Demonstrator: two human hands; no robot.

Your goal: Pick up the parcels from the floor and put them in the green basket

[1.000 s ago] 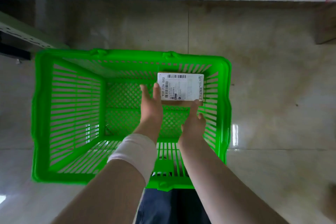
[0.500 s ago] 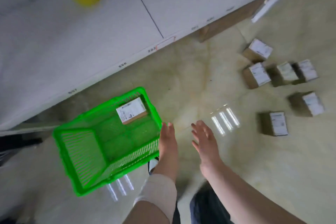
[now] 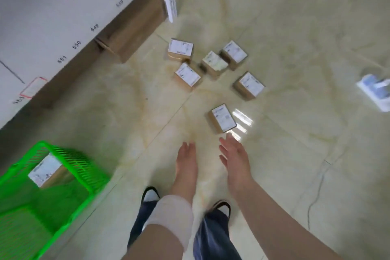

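**Open hands above scattered parcels**

The left hand [image 3: 186, 160], its wrist wrapped in a white band [image 3: 171, 215], and the right hand [image 3: 234, 154] are both spread flat with fingers extended, holding nothing. Just beyond the right fingertips, the nearest brown cardboard parcel with a white label [image 3: 222, 118] lies on the glossy beige tiled floor [image 3: 295, 154]. Five similar parcels [image 3: 213, 64] cluster farther off. The green plastic lattice basket [image 3: 80, 160], well to the left, contains one labelled parcel [image 3: 47, 170].

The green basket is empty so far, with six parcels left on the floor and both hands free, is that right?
Not quite: the head view shows the green basket already holds one parcel. The rest stands: six parcels lie on the floor, and the left hand and right hand hold nothing.
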